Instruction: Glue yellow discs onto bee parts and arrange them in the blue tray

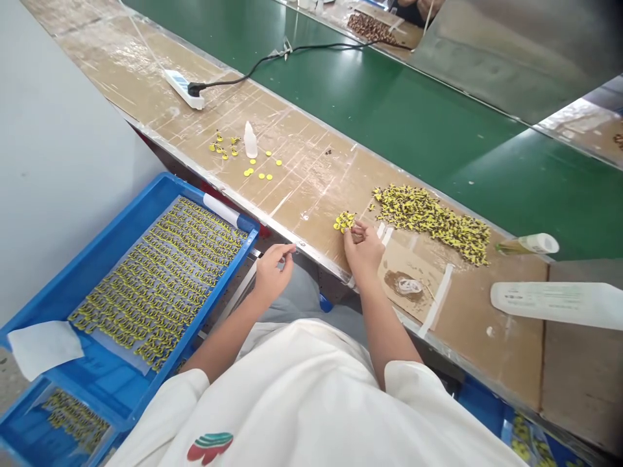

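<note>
My left hand (273,271) is at the table's front edge, thumb and forefinger pinched together; anything between them is too small to make out. My right hand (365,251) rests on the table, fingers curled at a small cluster of yellow discs (343,221), the thumb touching it. What the fingertips hold is hidden. Just beyond lies a big heap of small yellow and black pieces (431,217). Close by the right forearm, a cardboard piece (396,259) taped to the table bears a small whitish lump (409,286) in a dark wet stain.
A blue tray (195,324) at the left holds rows of yellow-black pieces on a sheet. A white dropper bottle (250,140) stands among loose yellow discs. A power strip (183,89), a green belt (389,123), and a white bottle (559,303) lying at the right also surround me.
</note>
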Demonstrator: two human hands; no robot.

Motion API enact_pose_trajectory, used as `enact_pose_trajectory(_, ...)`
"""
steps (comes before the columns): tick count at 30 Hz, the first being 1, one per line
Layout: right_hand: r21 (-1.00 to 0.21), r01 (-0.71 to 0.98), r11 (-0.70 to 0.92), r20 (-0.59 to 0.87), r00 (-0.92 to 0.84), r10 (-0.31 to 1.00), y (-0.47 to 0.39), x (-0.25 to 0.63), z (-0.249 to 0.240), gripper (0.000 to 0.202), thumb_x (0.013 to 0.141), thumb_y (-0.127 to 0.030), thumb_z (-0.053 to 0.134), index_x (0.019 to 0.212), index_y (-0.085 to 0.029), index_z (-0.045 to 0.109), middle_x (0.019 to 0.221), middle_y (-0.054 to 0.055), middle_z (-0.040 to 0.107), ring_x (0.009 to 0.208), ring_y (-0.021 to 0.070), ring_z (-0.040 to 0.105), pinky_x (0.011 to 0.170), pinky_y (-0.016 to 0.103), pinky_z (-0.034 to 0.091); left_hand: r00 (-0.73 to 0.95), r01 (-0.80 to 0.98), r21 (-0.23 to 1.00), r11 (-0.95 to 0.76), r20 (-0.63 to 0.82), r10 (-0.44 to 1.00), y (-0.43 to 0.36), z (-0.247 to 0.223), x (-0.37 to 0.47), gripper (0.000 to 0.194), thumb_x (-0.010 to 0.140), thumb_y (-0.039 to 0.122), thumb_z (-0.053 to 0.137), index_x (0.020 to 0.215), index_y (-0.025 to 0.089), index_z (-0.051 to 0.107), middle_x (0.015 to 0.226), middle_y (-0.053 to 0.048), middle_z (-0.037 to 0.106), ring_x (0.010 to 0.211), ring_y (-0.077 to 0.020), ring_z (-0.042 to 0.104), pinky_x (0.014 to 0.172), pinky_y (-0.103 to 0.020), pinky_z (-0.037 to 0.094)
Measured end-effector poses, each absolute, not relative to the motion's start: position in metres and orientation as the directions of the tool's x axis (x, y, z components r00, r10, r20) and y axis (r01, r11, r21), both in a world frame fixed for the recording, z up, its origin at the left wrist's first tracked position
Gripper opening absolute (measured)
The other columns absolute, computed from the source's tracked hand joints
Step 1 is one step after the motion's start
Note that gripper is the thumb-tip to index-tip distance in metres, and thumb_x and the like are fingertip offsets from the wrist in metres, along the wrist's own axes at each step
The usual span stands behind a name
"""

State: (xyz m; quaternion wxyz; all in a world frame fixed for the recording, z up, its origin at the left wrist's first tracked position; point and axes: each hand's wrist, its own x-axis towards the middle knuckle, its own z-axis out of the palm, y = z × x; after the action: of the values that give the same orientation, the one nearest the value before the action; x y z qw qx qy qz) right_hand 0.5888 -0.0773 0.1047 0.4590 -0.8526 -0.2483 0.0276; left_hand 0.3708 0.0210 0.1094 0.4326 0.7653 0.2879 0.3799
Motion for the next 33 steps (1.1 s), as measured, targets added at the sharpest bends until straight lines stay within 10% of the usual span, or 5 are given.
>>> enact_pose_trajectory(7,-0.969,0.155,-0.194,0.022,0.833,0.553,-0.086,0.560,0.127,0.063,0.075,-0.061,0.077,0.115,-0.014,0.065,0.085,0.008,0.072,0.068,0.0163,0.067,0.059,0.026,0.055,0.694,-0.049,0.991,0.128,-0.059,0.717,0.009,0.122,0.406,0.045,0.084,0.034,0.075,0.127,0.022,0.069,0.123,-0.010,0.069,0.091,-0.0147,0.070,0.083,-0.028,0.057)
enact_pose_trajectory(13,-0.928,0.365,-0.073,0.186,0.625,0.758,-0.100,0.543,0.145,0.033,0.083,-0.050,0.077,0.098,-0.020,0.075,0.080,0.004,0.072,0.060,0.0114,0.059,0.057,0.024,0.050,0.844,-0.087,0.581,0.810,-0.389,0.369,0.009,0.138,0.416,0.039,0.077,0.044,0.083,0.100,0.013,0.077,0.089,-0.007,0.076,0.076,-0.0121,0.072,0.071,-0.022,0.057)
enact_pose_trajectory(21,-0.760,0.549,-0.346,0.272,0.754,0.598,-0.088,0.575,0.136,0.057,0.089,-0.060,0.067,0.125,-0.016,0.066,0.102,0.009,0.069,0.069,0.0152,0.059,0.071,0.031,0.053,0.727,-0.219,0.538,0.814,-0.467,0.504,0.019,0.138,0.420,0.025,0.070,0.016,0.088,0.093,0.013,0.079,0.087,-0.003,0.078,0.079,-0.0096,0.073,0.084,-0.021,0.057)
enact_pose_trajectory(25,-0.495,0.621,-0.608,0.304,0.779,0.548,-0.063,0.598,0.120,0.095,0.077,-0.062,0.079,0.147,-0.009,0.043,0.134,0.022,0.052,0.113,0.0317,0.057,0.093,0.042,0.050,0.662,-0.273,0.642,0.716,-0.414,0.624,0.023,0.136,0.418,0.034,0.064,0.022,0.092,0.093,0.014,0.079,0.091,-0.004,0.078,0.085,-0.0131,0.075,0.097,-0.032,0.055)
enact_pose_trajectory(33,-0.221,0.686,-0.693,0.169,0.727,0.666,-0.031,0.616,0.111,0.037,0.099,-0.049,0.053,0.116,-0.019,0.067,0.111,0.012,0.063,0.086,0.0238,0.058,0.076,0.033,0.041,0.265,-0.277,0.888,0.366,-0.296,0.918,0.066,0.120,0.324,0.039,0.064,0.035,0.091,0.097,0.018,0.077,0.094,-0.005,0.078,0.088,-0.0159,0.074,0.086,-0.032,0.060)
